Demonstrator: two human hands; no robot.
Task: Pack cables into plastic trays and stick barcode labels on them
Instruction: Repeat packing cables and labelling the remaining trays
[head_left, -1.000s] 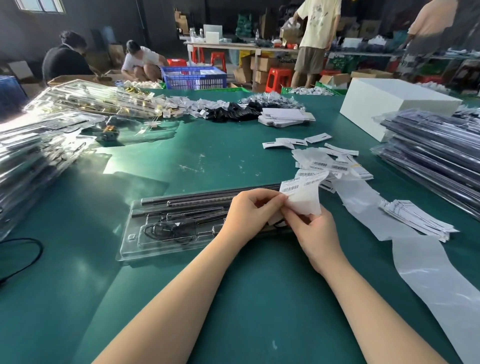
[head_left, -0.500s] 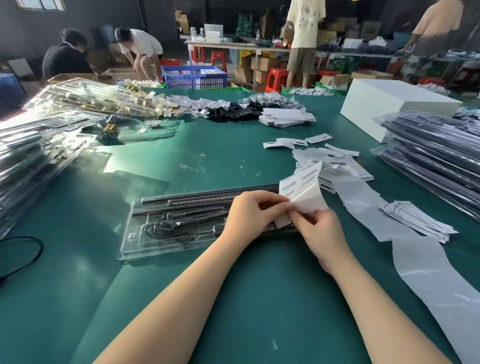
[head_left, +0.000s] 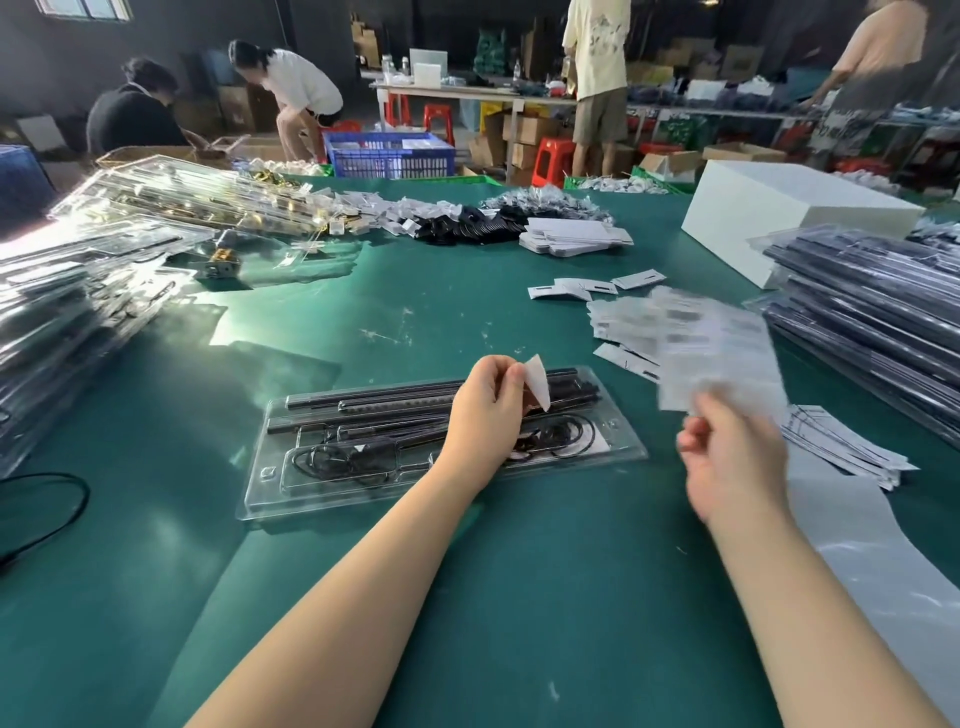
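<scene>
The clear plastic tray (head_left: 441, 457) lies flat on the green table (head_left: 519, 597), directly in front of me, its long side running left to right. It holds black rods (head_left: 395, 402) along its far half and coiled black cables (head_left: 337, 460) along its near half. My left hand (head_left: 485, 415) is above the middle of the tray, and its thumb and fingertips pinch a small white label (head_left: 537, 382), which stands upright over the rods at the right end of the tray. My right hand (head_left: 732, 457) is off the tray, to its right, above the table; its fingers grasp a larger white sheet (head_left: 717, 358), which is motion-blurred, so its printing cannot be read. Beyond this sheet, loose barcode labels (head_left: 623, 322) lie scattered on the table. Just right of my right hand lies a stack of printed label strips (head_left: 841, 447), and a long strip of pale backing paper (head_left: 872, 561) runs toward the near right edge. Stacks of filled trays (head_left: 872, 312) stand at the far right, with a white box (head_left: 795, 218) behind them. More clear trays (head_left: 62, 312) are piled at the left. A heap of black and white small parts (head_left: 467, 221) lies across the far side of the table. A black cord (head_left: 47, 514) curves along the near left edge.
</scene>
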